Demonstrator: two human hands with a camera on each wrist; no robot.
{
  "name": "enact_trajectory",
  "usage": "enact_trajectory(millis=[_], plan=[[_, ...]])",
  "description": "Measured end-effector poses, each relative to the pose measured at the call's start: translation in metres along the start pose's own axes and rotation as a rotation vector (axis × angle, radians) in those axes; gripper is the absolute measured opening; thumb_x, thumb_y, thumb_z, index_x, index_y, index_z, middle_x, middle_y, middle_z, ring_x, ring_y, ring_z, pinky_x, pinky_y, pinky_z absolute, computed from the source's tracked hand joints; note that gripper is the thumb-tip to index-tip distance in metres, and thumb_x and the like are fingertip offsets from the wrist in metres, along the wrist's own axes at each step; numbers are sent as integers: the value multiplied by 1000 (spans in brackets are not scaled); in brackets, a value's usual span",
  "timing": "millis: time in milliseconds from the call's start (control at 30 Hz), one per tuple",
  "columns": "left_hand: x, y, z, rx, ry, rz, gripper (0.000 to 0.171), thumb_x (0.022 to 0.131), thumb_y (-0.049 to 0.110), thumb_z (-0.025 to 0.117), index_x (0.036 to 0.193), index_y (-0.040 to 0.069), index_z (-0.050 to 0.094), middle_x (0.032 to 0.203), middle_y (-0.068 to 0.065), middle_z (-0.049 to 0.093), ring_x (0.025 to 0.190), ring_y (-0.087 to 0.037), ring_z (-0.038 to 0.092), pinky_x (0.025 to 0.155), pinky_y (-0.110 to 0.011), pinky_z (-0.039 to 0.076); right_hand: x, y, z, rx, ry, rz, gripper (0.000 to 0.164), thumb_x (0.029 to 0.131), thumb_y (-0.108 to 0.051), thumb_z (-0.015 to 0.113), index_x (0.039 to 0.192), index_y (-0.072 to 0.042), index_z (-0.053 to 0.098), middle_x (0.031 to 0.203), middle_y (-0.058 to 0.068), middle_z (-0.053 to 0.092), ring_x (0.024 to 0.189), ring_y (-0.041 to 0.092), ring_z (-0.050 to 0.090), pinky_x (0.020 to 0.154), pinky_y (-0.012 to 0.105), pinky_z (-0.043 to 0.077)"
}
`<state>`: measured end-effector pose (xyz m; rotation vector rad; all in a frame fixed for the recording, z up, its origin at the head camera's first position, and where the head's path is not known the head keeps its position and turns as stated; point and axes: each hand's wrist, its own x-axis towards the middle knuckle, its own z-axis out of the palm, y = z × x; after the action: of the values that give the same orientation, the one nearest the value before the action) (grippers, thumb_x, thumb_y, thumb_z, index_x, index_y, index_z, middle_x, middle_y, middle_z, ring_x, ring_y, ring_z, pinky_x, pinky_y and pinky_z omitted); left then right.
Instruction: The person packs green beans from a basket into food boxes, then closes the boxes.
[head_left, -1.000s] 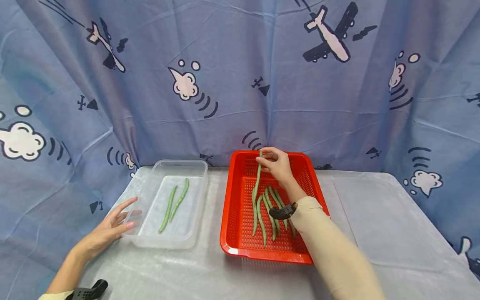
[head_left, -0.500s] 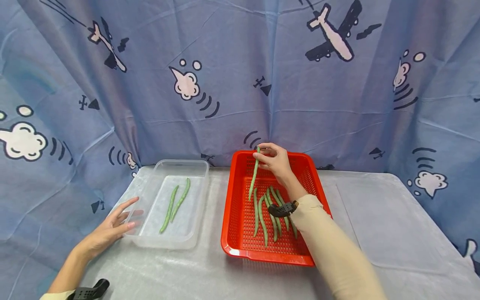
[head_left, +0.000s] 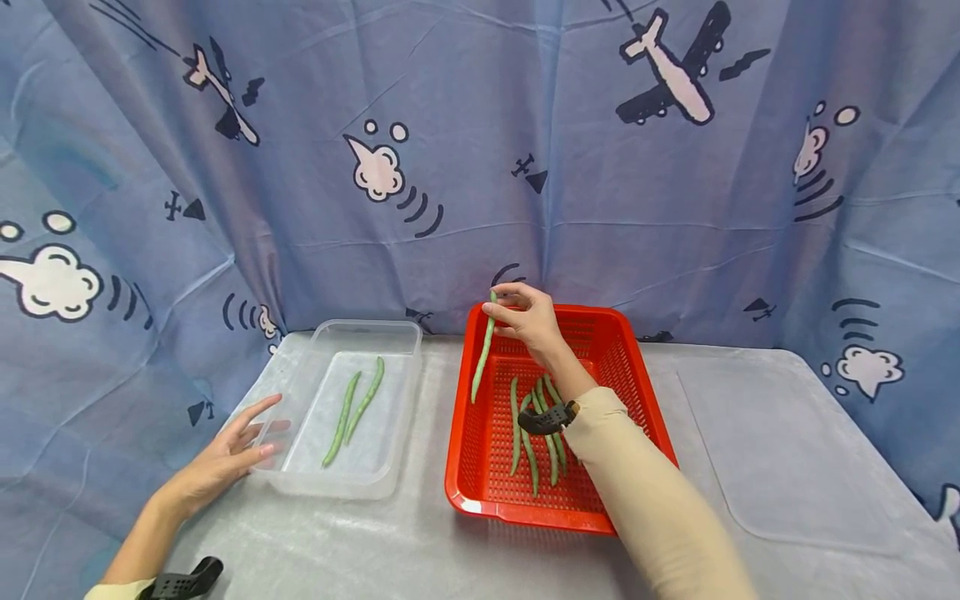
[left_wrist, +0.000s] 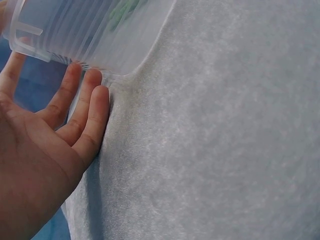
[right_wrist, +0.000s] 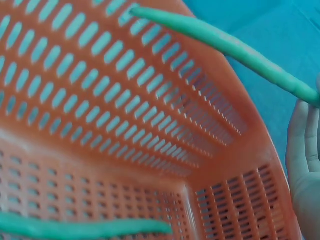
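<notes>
My right hand (head_left: 525,321) pinches the upper end of a green bean (head_left: 483,350) between thumb and fingers, over the back left of the red basket (head_left: 454,454). The bean hangs down at a slant; in the right wrist view its tip (right_wrist: 150,14) overlaps the basket wall. Several more green beans (head_left: 515,425) lie on the basket floor, some hidden by my right wrist. On the left, my left hand (head_left: 217,467) has its fingers spread and loosely extended at the near left side of a clear plastic container (head_left: 375,485). Two green beans (head_left: 343,421) lie inside it.
A flat translucent plastic lid (head_left: 787,450) lies to the right of the basket. White cloth covers the table (head_left: 360,550). Behind everything hangs a blue curtain (head_left: 465,125) with airplane prints, close to the basket's back edge.
My right hand has lifted the bean off the others on the basket floor and carried it left toward the basket's left rim. The left hand stays at the container.
</notes>
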<state>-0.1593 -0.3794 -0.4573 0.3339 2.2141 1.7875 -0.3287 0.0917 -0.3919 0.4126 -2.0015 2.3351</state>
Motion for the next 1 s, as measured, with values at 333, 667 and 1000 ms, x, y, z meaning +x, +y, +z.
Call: enact_trajectory(millis=[333,667,1000], plan=[[1,-1,0,-2,8,1,69,106,5,51,164,22,18,153,-35,25,128,-33,48,92,-43,49,7,-5,30,42,-44,5,44,89,3,77,128,12,59,97,9,63,78,17,66,69,39,60],[1,-1,-1,-4,18,3,68,105,5,52,163,28,23,153,-36,25,127,-27,49,92,-41,49,8,-6,70,90,-89,10,42,88,6,77,126,12,61,90,8,63,73,20,65,75,51,58],[2,-4,-1,-24,9,21,69,105,2,50,163,24,20,152,-37,25,128,-38,46,93,-43,50,2,5,113,78,-150,53,31,88,2,78,117,3,69,91,11,65,78,19,68,71,45,59]])
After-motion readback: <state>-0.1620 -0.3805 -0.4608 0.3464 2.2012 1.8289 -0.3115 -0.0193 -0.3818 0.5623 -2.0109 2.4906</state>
